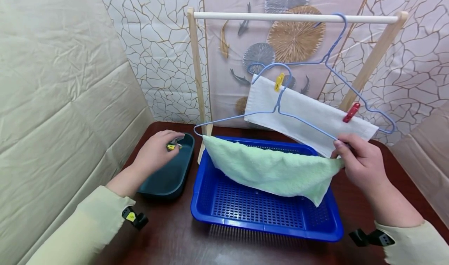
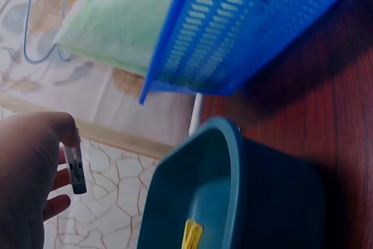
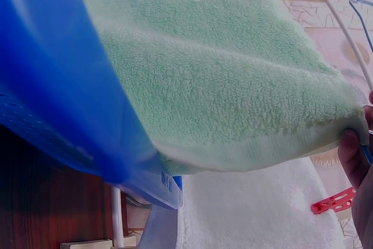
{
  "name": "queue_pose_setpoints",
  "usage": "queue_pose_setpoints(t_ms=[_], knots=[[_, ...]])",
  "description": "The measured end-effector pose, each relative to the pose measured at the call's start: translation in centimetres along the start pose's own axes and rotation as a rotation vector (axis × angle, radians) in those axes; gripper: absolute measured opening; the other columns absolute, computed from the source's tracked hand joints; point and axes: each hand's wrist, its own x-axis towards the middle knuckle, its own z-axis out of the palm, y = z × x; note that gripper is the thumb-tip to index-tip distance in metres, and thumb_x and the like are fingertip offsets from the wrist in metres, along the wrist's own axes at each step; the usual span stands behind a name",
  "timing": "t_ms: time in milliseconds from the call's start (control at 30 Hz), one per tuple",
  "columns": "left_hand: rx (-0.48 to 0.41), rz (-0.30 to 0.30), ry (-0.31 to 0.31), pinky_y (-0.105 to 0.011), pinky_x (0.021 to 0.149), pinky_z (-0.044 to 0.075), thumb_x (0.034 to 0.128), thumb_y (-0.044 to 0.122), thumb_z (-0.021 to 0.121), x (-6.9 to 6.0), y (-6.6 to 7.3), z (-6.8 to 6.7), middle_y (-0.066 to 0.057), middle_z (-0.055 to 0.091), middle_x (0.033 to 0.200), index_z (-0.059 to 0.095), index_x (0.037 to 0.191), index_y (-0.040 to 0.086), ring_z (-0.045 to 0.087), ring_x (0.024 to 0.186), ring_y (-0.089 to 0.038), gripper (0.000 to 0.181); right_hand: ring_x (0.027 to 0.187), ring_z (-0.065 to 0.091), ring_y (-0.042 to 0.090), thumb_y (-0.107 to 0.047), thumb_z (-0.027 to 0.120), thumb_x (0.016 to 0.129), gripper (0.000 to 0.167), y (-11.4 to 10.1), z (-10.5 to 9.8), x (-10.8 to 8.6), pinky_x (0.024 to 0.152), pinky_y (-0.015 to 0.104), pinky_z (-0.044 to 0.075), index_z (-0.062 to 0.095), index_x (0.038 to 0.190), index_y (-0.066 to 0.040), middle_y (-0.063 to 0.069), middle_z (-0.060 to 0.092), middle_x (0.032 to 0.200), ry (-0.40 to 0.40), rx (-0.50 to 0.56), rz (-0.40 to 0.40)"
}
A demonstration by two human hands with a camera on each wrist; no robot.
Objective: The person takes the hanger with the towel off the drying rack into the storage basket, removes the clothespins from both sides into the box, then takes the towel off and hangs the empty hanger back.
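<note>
Right hand (image 1: 365,159), at about three o'clock of the blue basket (image 1: 259,227): thumb and fingers gripped on the end of the near hanger (image 1: 278,107) together with a corner of the green towel (image 1: 273,167), presumably to keep the cloth from sliding along the wire. The towel hangs above the basket, seemingly draped over the hanger's lower bar, which it hides. The hanger's hook is off the rod (image 1: 280,17).

Left hand (image 1: 156,152), between nine and ten o'clock: fingers nearly together, pinching a grey clothespin (image 2: 74,170) over the dark tray (image 1: 165,175). A yellow clothespin (image 2: 191,234) lies inside; the tray probably sits there for easy reach.

At one o'clock, a white cloth (image 1: 298,111) hangs from the far hanger (image 1: 327,58), secured by a second yellow clothespin (image 1: 279,82) and a red clothespin (image 1: 351,113), apparently against slipping. Basket and tray stand on the dark surface (image 1: 168,234).
</note>
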Motion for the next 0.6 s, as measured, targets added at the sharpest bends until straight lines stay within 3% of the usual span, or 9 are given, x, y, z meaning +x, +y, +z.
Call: queue_pose_setpoints(t_ms=[367, 600], knots=[[0.231, 0.056, -0.184, -0.048, 0.089, 0.051, 0.0894, 0.013, 0.067, 0.9, -2.8, 1.7, -0.012, 0.067, 0.120, 0.069, 0.125, 0.010, 0.062, 0.109, -0.031, 0.035, 0.066, 0.052, -0.003, -0.002, 0.060, 0.096, 0.013, 0.1, -0.2, -0.2, 0.061, 0.008, 0.042, 0.064, 0.090, 0.009, 0.000, 0.063, 0.069, -0.019, -0.019, 0.008], [0.274, 0.042, -0.282, -0.047, 0.083, 0.054, 0.0884, 0.012, 0.072, 0.9, -4.0, 3.0, -0.012, 0.068, 0.114, 0.070, 0.122, 0.009, 0.064, 0.101, -0.031, 0.033, 0.065, 0.053, 0.000, -0.007, 0.059, 0.098, 0.017, -0.3, -0.3, 0.0, 0.062, 0.008, 0.043, 0.065, 0.091, 0.008, 0.000, 0.063, 0.069, -0.033, -0.043, 0.004]])
